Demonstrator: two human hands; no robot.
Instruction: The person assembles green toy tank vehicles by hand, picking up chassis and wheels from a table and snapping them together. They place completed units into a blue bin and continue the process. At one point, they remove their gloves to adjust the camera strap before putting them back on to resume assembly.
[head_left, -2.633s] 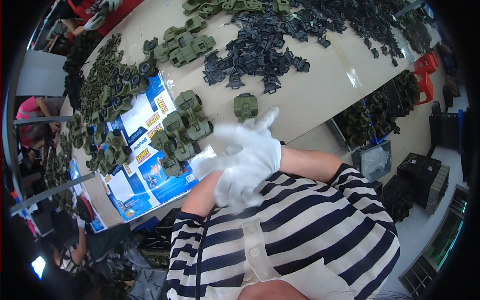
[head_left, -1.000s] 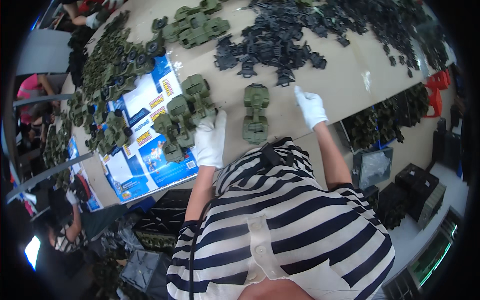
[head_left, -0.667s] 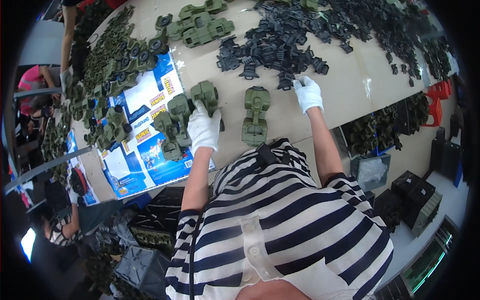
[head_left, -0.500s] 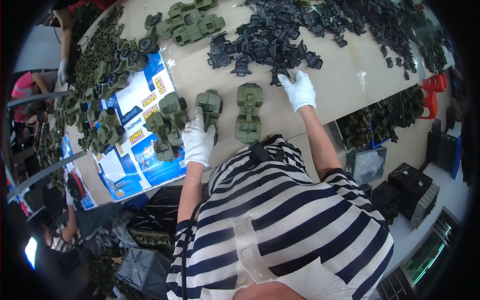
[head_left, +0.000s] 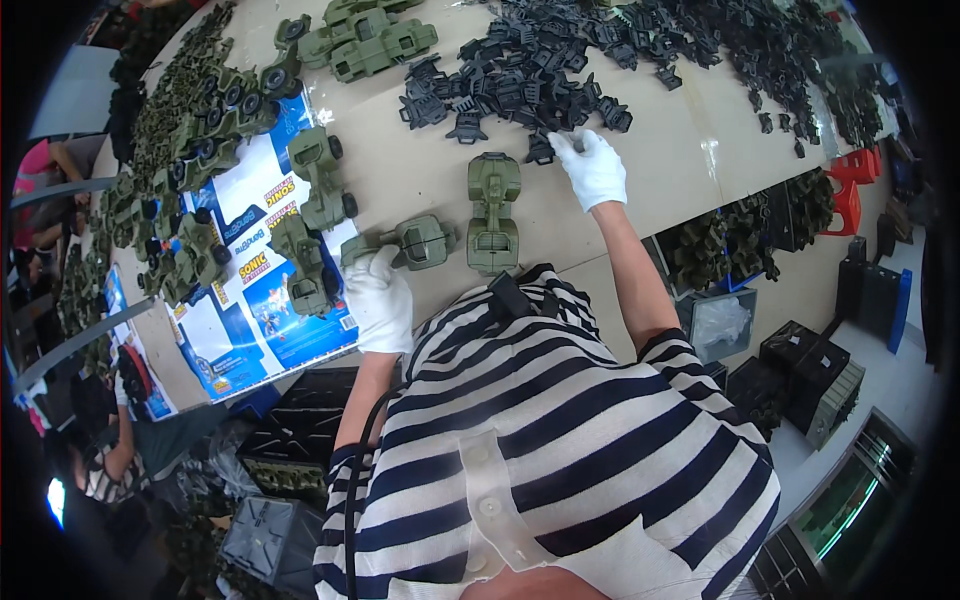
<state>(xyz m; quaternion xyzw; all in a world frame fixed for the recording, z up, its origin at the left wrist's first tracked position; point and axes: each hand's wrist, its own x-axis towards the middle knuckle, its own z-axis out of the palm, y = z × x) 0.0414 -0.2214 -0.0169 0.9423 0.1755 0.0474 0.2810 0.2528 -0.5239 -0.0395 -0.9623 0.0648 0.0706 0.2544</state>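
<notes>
My white-gloved left hand (head_left: 380, 300) is closed on one end of an olive-green toy vehicle body (head_left: 424, 242), which lies crosswise on the table. Its fingers partly cover that end. Just right of it, another green vehicle body (head_left: 492, 215) lies lengthwise in front of me, touched by neither hand. My right hand (head_left: 596, 168), also gloved in white, is at the near edge of the pile of black plastic parts (head_left: 510, 80). The fingertips are spread beside a single small black part (head_left: 540, 148); whether they touch it is unclear.
More green vehicle bodies (head_left: 318, 175) stand on a blue-and-white printed sheet (head_left: 270, 335) to the left. Others (head_left: 375, 45) lie at the far side. A red stool (head_left: 848, 190) and dark crates (head_left: 810, 370) are on the right. Another person's arm (head_left: 122, 440) shows at far left.
My left hand has turned a vehicle body from lengthwise to crosswise and pulled it nearer. The right hand has stayed by the black parts. The whole view has shifted slightly.
</notes>
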